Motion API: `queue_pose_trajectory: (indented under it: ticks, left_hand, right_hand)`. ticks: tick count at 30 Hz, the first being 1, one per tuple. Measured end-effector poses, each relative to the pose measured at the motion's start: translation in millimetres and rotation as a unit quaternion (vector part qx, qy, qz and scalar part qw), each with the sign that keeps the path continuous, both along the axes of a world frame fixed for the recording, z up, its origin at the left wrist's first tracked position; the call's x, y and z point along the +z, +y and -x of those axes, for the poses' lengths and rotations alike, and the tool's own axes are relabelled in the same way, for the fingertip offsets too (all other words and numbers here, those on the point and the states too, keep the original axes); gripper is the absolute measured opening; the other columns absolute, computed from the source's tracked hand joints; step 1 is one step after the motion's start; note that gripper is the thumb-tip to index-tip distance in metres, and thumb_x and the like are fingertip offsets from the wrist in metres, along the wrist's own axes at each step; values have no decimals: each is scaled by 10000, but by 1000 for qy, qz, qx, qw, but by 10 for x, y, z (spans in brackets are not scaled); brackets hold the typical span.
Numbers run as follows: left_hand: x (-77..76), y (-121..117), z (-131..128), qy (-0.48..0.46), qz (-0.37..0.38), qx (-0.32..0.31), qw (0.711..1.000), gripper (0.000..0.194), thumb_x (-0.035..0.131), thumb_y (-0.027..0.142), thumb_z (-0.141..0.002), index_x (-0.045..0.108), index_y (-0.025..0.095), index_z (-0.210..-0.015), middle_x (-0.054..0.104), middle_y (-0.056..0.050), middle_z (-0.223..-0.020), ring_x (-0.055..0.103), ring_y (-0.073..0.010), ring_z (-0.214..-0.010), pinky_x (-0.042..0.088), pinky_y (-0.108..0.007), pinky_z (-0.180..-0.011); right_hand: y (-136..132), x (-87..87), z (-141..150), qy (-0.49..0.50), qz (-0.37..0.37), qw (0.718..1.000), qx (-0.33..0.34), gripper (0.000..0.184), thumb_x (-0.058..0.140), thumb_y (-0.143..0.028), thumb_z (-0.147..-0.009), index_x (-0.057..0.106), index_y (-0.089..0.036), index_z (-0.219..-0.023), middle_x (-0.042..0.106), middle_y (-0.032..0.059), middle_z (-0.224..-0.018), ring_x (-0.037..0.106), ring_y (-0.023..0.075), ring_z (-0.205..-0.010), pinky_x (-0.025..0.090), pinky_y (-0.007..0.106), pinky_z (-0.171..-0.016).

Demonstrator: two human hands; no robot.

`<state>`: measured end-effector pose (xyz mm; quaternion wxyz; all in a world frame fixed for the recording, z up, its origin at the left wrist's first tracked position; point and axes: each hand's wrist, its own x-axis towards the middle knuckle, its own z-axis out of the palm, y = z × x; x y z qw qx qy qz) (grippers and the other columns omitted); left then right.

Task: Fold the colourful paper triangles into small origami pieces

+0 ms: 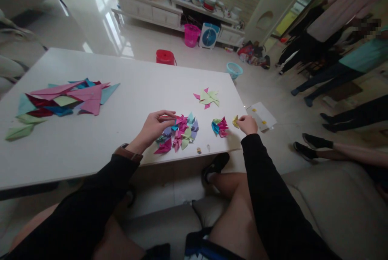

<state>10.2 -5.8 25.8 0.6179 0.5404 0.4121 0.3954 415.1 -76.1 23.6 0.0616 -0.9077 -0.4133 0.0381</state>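
White table [142, 86]: the right hand [248, 125] pinches a yellow paper [235, 121]; the left hand [154, 127] is at a bright pile [181, 132], grip unclear. Letting go probably needs care.

A pink basket [191, 36] stands beside a blue fan [209, 36].

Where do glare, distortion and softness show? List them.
Head view: bright reflections streak the glossy floor; head view: the pink-topped person at right leans, apparently skewed by a wide lens; head view: the yellow paper piece in the right hand looks soft, its folds hard to read.
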Motion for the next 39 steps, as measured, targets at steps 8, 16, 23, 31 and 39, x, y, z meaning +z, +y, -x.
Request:
queue_pose_trajectory:
  ticks: [8, 16, 23, 31, 39]
  left_hand:
    - [54, 18, -14, 1, 15, 15, 1000, 292, 837, 287, -613, 735, 142, -844, 735, -127, -1143, 717, -244, -938, 568, -370, -826]
    - [42, 49, 18, 11, 16, 13, 1000, 302, 834, 294, -615, 739, 151, -864, 747, -113, -1086, 715, -239, -933, 557, -340, -783]
    - [20, 60, 34, 17, 17, 10, 1000, 306, 826, 305, -630, 737, 156, -881, 750, -108, -1047, 709, -244, -933, 557, -347, -768]
    - [-18, 92, 58, -14, 25, 30, 999, 352, 766, 298, -691, 692, 172, -1011, 719, -91, -1045, 711, -234, -945, 586, -394, -842]
    - [-51, 157, 95, -21, 52, 50, 997, 523, 699, 227, -756, 588, 175, -1265, 657, -143, -1242, 695, -224, -1026, 575, -386, -886]
  right_hand:
    - [-40, -325, -69, 9, 83, 996, -18, 237, 699, -329, -757, 793, -186, -920, 769, 168, -1039, 719, 275, -993, 511, 307, -793]
    - [12, -450, -34, 20, 108, 994, -17, 280, 730, -355, -752, 785, -169, -954, 759, 186, -1082, 723, 290, -1016, 526, 317, -798]
    - [-3, -400, -17, 39, 107, 994, -5, 293, 713, -407, -769, 786, -166, -917, 763, 179, -1062, 718, 296, -1003, 519, 331, -812]
    - [52, -26, 329, 91, -130, 981, 109, 409, 571, -361, -872, 657, -171, -1223, 696, 142, -1217, 675, 244, -1024, 529, 372, -915]
    - [93, 198, 1405, 149, -274, 874, 373, 684, 612, -279, -862, 399, -303, -1512, 420, 114, -1569, 434, 314, -1422, 534, 514, -995]
